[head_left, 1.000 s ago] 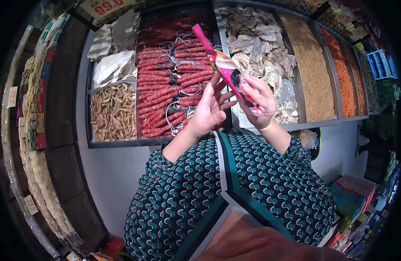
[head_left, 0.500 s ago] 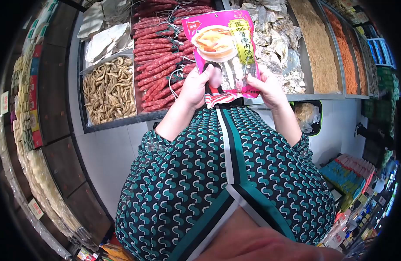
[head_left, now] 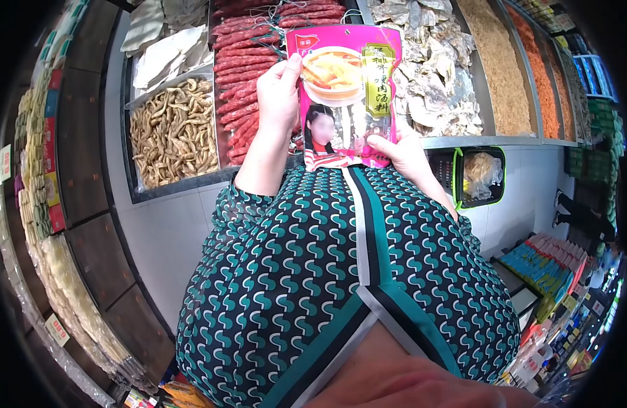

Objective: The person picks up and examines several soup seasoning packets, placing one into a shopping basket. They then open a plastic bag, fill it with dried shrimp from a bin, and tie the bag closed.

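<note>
A pink packet of soup ingredients (head_left: 347, 81) is upright in front of my chest, its printed front towards me. The print shows a bowl of soup, a yellow panel with Chinese characters and a picture of a person. My left hand (head_left: 278, 95) pinches its left edge about halfway up, thumb on the front. Lower down, my right hand (head_left: 403, 153) grips the bottom right part, with the thumb across the front and the other fingers hidden behind. Behind the packet lie bundles of red sausages (head_left: 242, 68) and a bin of flat, pale dried goods (head_left: 439, 75).
On the left are trays of curled brown dried goods (head_left: 174, 132) and white dried sheets (head_left: 170, 58). Bins of tan flakes (head_left: 497, 75) and orange dried goods (head_left: 537, 75) stand right. A black basket with a green rim (head_left: 502, 178) sits below the counter. Packed shelves line both sides.
My left hand has slid up from the packet's lower left to its left edge. The packet has come slightly lower and straighter. More of the black basket shows.
</note>
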The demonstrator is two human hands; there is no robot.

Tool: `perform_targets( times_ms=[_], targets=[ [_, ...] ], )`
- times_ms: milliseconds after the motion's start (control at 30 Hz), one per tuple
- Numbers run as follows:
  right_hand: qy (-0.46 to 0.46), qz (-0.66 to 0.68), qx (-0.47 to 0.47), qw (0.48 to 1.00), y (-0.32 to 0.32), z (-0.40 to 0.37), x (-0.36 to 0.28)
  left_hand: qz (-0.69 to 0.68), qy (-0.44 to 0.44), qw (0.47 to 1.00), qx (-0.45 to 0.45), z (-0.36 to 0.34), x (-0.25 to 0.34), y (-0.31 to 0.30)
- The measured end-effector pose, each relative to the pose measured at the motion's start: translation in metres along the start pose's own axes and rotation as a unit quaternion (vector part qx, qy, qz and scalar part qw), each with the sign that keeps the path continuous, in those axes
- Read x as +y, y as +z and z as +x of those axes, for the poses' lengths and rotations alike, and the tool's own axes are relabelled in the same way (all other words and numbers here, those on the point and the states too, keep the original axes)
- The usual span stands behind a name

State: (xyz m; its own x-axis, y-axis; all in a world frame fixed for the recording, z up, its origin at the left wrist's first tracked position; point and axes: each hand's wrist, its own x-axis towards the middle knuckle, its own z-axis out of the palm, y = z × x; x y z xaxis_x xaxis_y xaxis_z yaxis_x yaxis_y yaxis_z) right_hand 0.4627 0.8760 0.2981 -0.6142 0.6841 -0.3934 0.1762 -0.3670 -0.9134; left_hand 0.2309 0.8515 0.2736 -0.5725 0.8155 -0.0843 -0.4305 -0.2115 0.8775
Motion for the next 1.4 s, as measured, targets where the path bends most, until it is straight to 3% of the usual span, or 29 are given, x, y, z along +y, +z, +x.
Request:
perform_targets(
  times_ms=[167,233,433,467,567,667,800,933,1000,1200,1400],
  targets=[
    [-0.022,-0.05,-0.01,0.998,-0.005,0.005,0.002,0.003,-0.003,1.0,0.011,0.005,-0.01,-0.01],
    [-0.101,0.158,-0.017,0.982,-0.018,0.018,0.02,0.028,0.015,0.999,0.011,0.002,-0.006,-0.006],
    [-0.139,0.277,0.005,0.951,-0.03,0.049,-0.022,0.022,0.039,0.998,-0.033,-0.015,-0.008,0.012],
    [-0.139,0.277,0.006,0.951,-0.032,0.051,-0.021,0.015,0.035,0.998,-0.044,-0.017,-0.008,0.015],
    [-0.132,0.214,0.14,0.958,-0.029,0.052,-0.025,0.004,0.037,0.998,-0.044,-0.02,-0.008,0.019],
    [-0.166,0.156,0.168,0.959,-0.029,0.05,-0.026,-0.013,0.032,0.999,-0.033,-0.023,-0.007,0.024],
    [-0.199,0.231,0.138,0.942,-0.031,0.05,-0.027,-0.01,0.036,0.999,-0.029,-0.021,-0.01,0.021],
    [-0.202,0.225,0.143,0.942,-0.031,0.045,-0.032,0.006,0.041,0.999,-0.029,-0.022,-0.005,0.016],
    [-0.221,0.225,0.125,0.94,-0.031,0.043,-0.032,-0.08,0.038,0.996,-0.024,-0.025,0.004,0.025],
    [-0.214,0.281,0.075,0.932,-0.037,0.043,-0.034,-0.113,-0.015,0.992,-0.057,-0.025,0.016,0.027],
    [-0.192,0.283,0.071,0.937,-0.031,0.038,-0.035,-0.032,-0.023,0.998,-0.054,-0.024,0.027,0.029]
  ],
)
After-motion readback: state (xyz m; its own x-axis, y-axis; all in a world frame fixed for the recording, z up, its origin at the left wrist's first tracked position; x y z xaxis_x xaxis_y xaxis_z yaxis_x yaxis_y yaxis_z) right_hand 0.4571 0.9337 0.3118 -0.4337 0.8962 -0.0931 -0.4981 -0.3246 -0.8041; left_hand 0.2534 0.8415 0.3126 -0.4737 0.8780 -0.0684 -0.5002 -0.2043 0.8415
